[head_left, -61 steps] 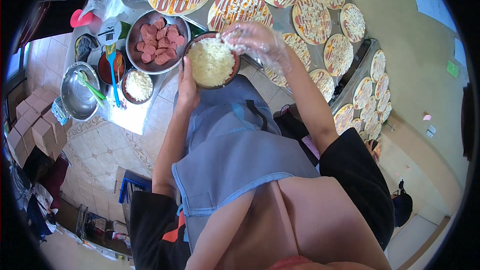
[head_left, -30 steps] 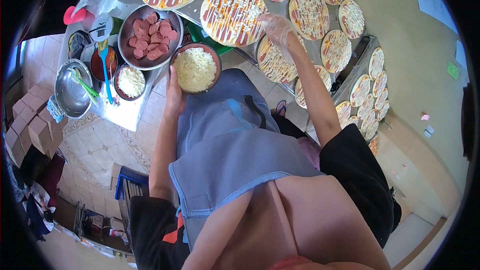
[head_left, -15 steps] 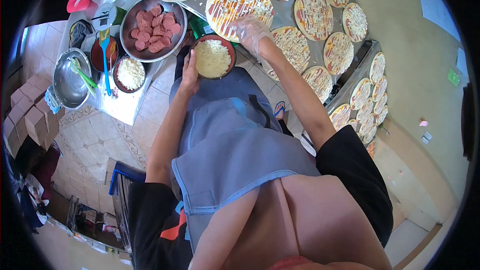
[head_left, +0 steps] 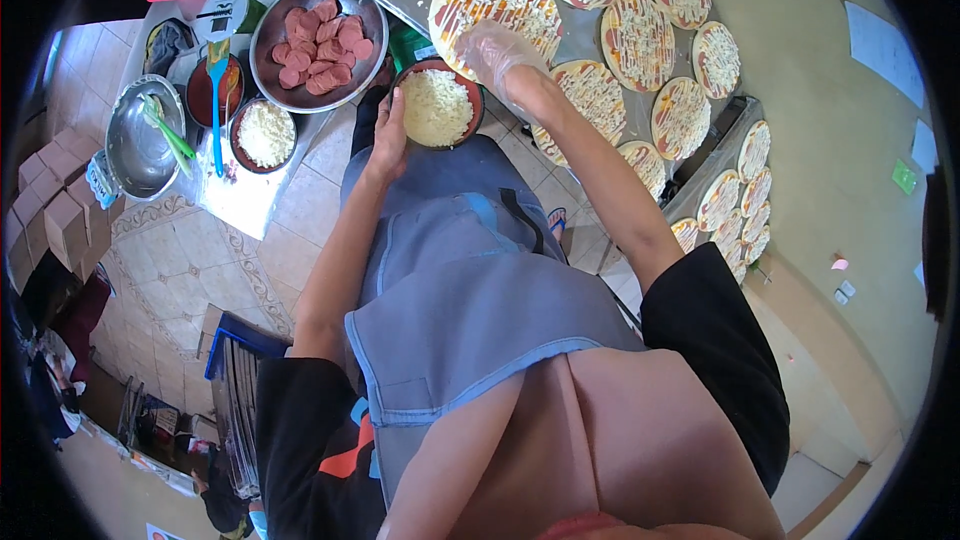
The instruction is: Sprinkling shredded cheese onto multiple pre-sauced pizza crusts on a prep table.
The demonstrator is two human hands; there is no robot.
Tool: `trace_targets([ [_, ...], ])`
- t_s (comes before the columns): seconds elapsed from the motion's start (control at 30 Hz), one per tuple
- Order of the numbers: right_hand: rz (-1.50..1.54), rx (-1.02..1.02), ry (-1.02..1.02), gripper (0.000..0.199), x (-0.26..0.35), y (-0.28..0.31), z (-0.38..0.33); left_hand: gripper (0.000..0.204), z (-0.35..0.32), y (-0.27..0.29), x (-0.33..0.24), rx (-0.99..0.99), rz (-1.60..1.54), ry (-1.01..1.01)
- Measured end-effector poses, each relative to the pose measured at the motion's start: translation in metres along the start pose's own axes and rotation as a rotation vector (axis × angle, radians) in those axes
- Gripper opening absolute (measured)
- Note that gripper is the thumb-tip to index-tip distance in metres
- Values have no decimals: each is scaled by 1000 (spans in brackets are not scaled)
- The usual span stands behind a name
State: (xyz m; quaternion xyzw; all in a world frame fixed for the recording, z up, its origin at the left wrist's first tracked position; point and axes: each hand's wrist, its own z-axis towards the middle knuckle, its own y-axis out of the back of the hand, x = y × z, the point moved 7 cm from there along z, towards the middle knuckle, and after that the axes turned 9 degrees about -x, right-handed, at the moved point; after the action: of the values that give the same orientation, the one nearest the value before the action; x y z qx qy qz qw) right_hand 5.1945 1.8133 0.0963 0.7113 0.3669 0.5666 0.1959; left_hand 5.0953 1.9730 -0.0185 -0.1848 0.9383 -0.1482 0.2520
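My left hand (head_left: pixel 392 136) grips the left side of a round dark bowl (head_left: pixel 477 100), its thumb over the rim. Pale grated cheese (head_left: pixel 436 108) fills much of that bowl. Clad in a clear plastic glove, my right hand (head_left: pixel 503 58) hovers over the near edge of a pizza (head_left: pixel 505 2) striped with white and orange sauce. Its fingers look curled together, and whatever they hold is hidden. Cheese bits are scattered on this pizza's right part. A neighbouring pizza (head_left: pixel 580 105) lies under and beside my right wrist.
Left of me, a table bears a steel bowl (head_left: pixel 262 45) of sliced sausage, a smaller bowl of white cheese (head_left: pixel 266 134), a blue spatula (head_left: pixel 216 115) and a metal basin (head_left: pixel 120 165). Several more pizzas (head_left: pixel 638 43) lie to the right. Cardboard boxes (head_left: pixel 68 225) are stacked far left.
The view has shifted slightly, so the tables and pizzas sit a little farther right. My right hand stays over the same pizza, and my left hand still holds the bowl.
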Motion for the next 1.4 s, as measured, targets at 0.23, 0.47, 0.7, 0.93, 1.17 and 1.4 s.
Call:
trace_targets([
  [0.23, -174, -104, 164, 13, 5, -4, -2, 69, -1, 0, -3, 15, 35, 29],
  [0.47, -652, -173, 208, 20, -6, 42, 28, 72, -6, -2, -4, -10, 42, 50],
  [0.7, -695, -272, 229, 22, -21, 32, 33, 69, -6, 0, -2, -3, 81, 38],
  [0.93, 311, -171, -244, 23, -46, 16, 11, 63, 1, 9, 6, 28, -8, 3],
  [1.17, 191, -43, -257, 21, -2, 23, -8, 69, -15, 27, 3, -3, -59, 61],
  [1.4, -338, 161, 115, 30, 93, -61, -51, 65, -52, 16, -17, 102, -70, 3],
])
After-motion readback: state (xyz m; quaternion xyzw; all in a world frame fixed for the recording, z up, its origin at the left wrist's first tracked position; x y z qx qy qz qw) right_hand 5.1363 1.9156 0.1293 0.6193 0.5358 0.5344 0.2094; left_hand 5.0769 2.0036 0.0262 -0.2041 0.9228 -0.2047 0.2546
